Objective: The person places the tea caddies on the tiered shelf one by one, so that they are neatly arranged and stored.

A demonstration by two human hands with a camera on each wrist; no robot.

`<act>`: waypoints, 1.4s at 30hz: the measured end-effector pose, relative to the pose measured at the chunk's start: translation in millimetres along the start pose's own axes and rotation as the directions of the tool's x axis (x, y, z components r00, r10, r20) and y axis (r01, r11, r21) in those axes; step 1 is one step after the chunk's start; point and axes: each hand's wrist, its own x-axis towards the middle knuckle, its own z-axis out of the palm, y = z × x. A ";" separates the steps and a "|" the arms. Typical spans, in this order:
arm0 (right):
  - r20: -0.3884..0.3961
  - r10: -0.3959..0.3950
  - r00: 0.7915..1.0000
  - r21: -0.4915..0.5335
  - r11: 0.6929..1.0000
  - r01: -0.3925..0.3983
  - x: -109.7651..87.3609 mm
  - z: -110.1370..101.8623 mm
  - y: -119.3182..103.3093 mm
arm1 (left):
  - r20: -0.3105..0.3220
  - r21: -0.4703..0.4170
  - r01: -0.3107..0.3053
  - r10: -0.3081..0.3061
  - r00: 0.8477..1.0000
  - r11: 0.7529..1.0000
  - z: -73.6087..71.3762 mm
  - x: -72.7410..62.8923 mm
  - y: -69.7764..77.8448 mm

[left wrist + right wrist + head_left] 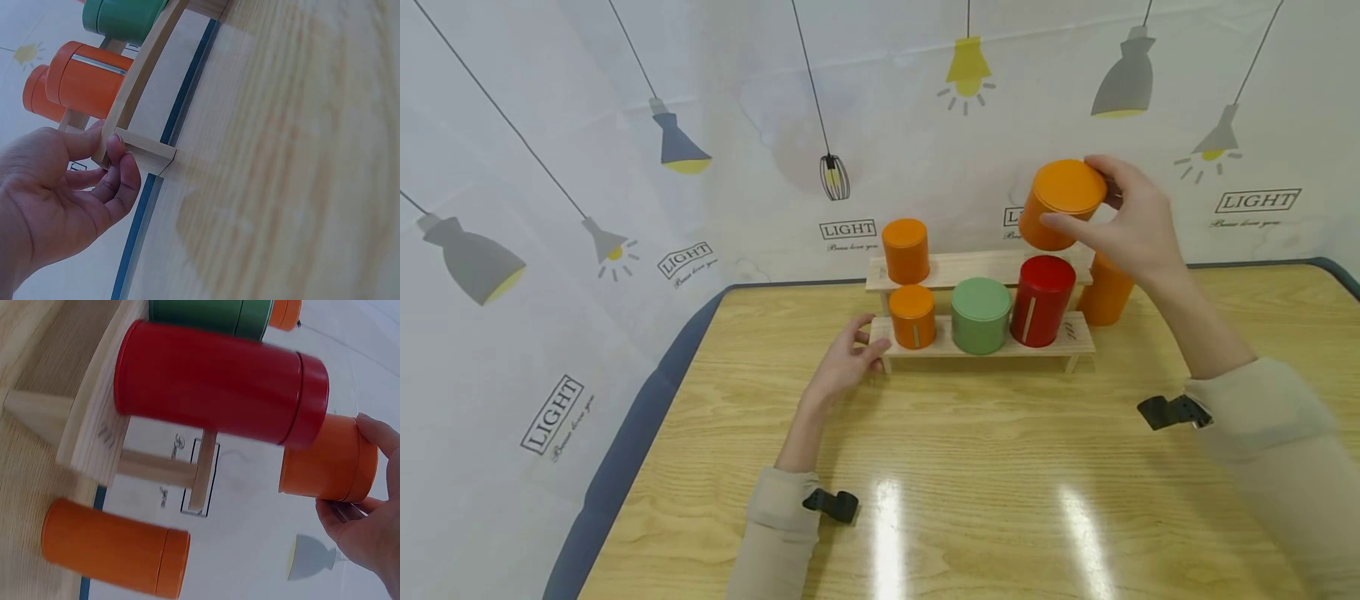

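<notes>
My right hand (1131,218) grips an orange canister (1060,204) by its sides near the lid, raised over the right end of the upper shelf. In the right wrist view, the thumb and fingers hold this orange canister (331,459) from opposite sides. At the left end of a two-tier wooden rack (977,350), my left hand (848,360) pinches the lower shelf between thumb and fingers. On the lower shelf stand a small orange canister (913,318), a green canister (981,317) and a red canister (1042,302). Another orange canister (906,252) is on the upper shelf's left end.
A tall orange canister (1105,292) stands on the wooden table (970,467), just right of the rack and partly behind my right wrist. A white cloth (760,117) printed with lamps hangs behind the table. Dark blue edging (647,417) runs along the table's left side.
</notes>
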 end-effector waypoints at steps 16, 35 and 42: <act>0.155 -0.069 0.985 0.058 0.996 0.061 12.8 46.1 -22.1 | 0.006 0.030 -0.003 0.003 1.000 1.000 -1.1 -0.3 1.7; 0.302 0.000 0.953 -0.006 1.000 0.002 20.3 76.7 -17.9 | -0.006 0.029 -0.015 0.015 1.000 0.999 0.1 3.0 -2.1; 0.347 0.039 0.937 -0.041 0.999 -0.026 20.4 79.0 -16.0 | -0.007 0.035 -0.027 0.028 1.000 0.999 -0.2 2.8 -3.0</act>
